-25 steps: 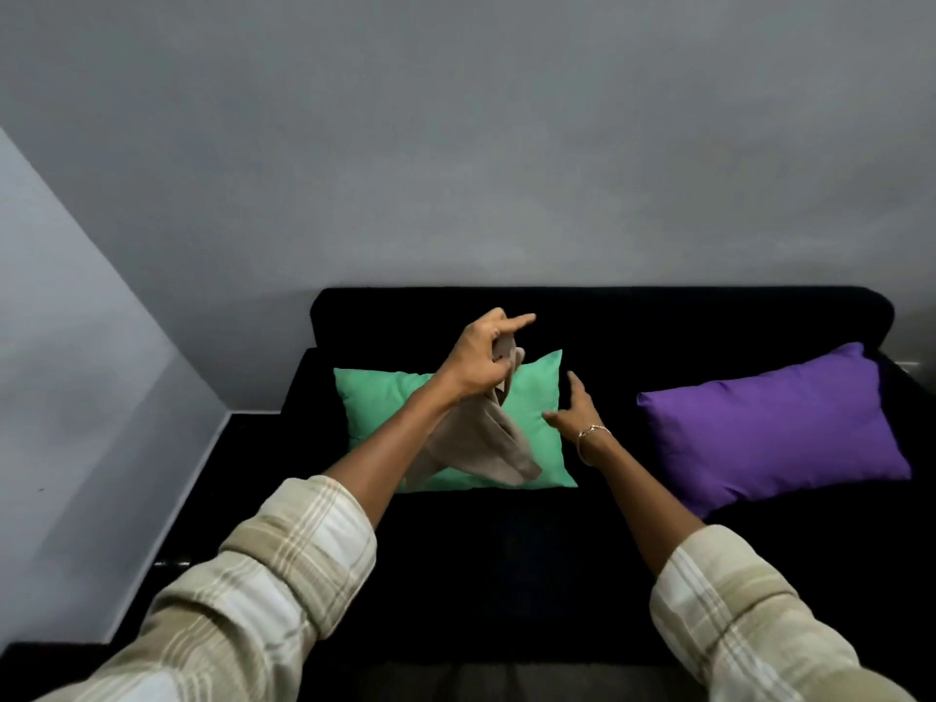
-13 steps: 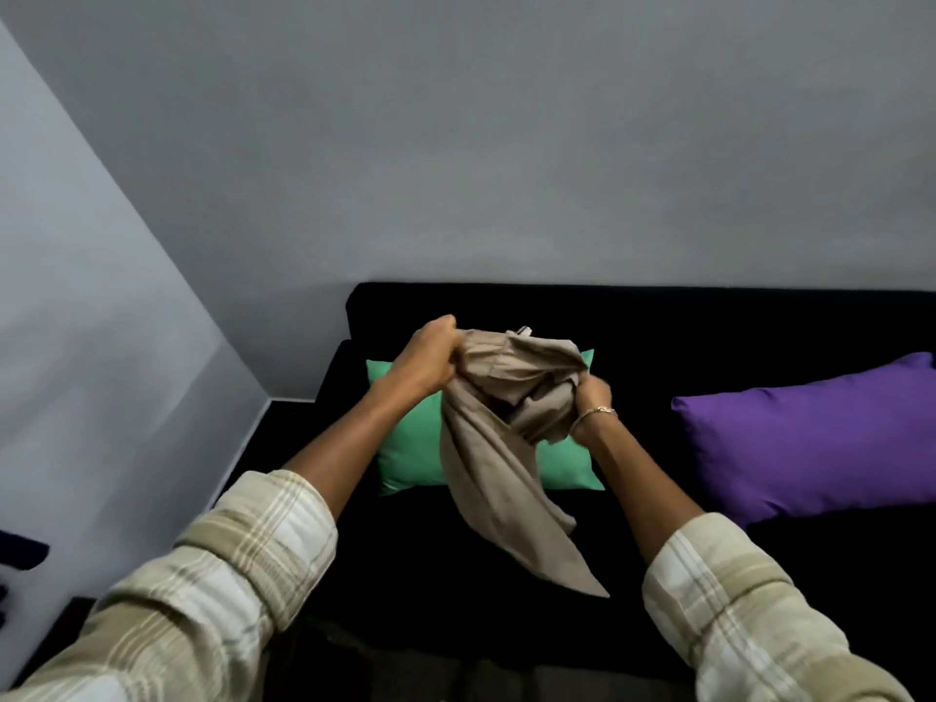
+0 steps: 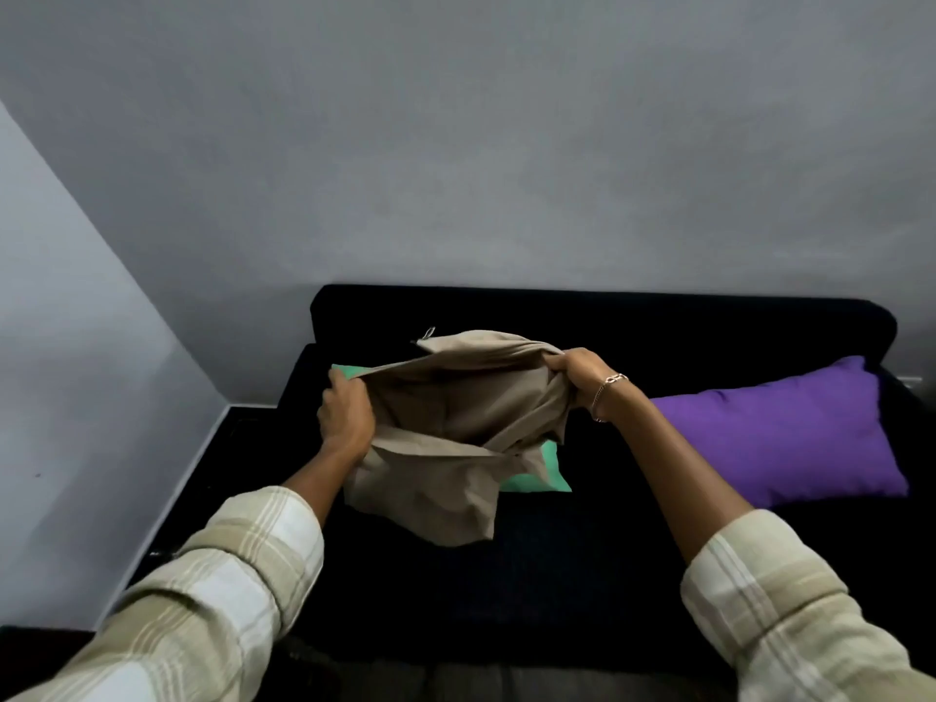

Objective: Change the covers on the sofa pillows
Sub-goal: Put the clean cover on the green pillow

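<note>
The left hand [image 3: 347, 418] and the right hand [image 3: 582, 377] each clench an opposite edge of a limp beige fabric pillow cover [image 3: 456, 478], fingers curled tight into the cloth, stretching its mouth wide. Only the cover's own creased lining shows inside. A small metal zipper pull [image 3: 428, 332] sticks up at its far edge. A thin chain bracelet [image 3: 608, 392] circles the right wrist.

The cover hangs above a green rectangular pillow [image 3: 549, 473] lying toward the left end of a black upholstered sofa [image 3: 608, 549]. A purple rectangular pillow [image 3: 790, 433] rests at the sofa's right end, against the backrest. A plain grey wall [image 3: 506, 169] rises behind.
</note>
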`<state>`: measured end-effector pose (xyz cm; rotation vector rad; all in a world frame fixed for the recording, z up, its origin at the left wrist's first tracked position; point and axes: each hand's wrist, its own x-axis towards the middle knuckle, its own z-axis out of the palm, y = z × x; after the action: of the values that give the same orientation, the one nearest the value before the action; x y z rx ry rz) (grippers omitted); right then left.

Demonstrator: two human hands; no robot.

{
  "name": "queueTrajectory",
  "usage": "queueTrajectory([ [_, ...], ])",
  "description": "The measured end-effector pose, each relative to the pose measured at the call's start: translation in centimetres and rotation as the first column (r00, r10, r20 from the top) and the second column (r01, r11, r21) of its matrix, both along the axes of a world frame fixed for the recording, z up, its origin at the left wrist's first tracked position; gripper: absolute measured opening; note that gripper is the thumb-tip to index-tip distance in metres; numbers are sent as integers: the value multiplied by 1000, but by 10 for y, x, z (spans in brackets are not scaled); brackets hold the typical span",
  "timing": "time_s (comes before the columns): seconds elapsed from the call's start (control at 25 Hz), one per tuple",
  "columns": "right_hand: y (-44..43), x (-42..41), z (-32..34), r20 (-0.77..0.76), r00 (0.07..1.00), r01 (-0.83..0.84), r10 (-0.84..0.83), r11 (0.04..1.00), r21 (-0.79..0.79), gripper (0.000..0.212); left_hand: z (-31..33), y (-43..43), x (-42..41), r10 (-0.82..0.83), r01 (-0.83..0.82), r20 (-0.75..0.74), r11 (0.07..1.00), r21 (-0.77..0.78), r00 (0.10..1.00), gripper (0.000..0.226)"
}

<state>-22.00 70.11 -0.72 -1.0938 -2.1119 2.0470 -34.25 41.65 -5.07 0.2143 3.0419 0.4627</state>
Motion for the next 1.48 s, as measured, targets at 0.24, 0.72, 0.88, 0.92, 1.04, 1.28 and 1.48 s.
queueTrajectory([
  [0.24, -15, -3, -9, -113, 967, 111, -230, 774, -624, 31, -12, 30, 6, 84, -551, 653, 623, 555, 753, 11],
  [0.72, 13, 11, -110, 168, 981, -26, -94, 798, 602, 22, -9, 27, -12, -101, 129, 173, 979, -161, 980, 53],
  [0.88, -5, 6, -129, 362, 920, -331, 151, 796, 506, 51, -32, 33, -11, -194, 194, 30, 981, -12, 981, 42],
  [0.92, -9, 2, -130, 369, 912, -355, 179, 793, 495, 56, -38, 33, -13, -225, 224, 31, 974, 20, 974, 47],
  [1.04, -14, -17, -148, 428, 881, -418, 202, 755, 505, 64, -54, 35, -27, -246, 248, 178, 969, 10, 953, 81],
  [1.28, -16, -57, -188, 586, 801, -443, 119, 777, 448, 102, -95, 37, -55, -244, 232, 373, 970, 76, 895, 104],
  [1.48, -16, -111, -218, 552, 813, -534, 186, 617, 579, 100, -135, 52, -68, -265, 276, 461, 960, 45, 847, 108],
])
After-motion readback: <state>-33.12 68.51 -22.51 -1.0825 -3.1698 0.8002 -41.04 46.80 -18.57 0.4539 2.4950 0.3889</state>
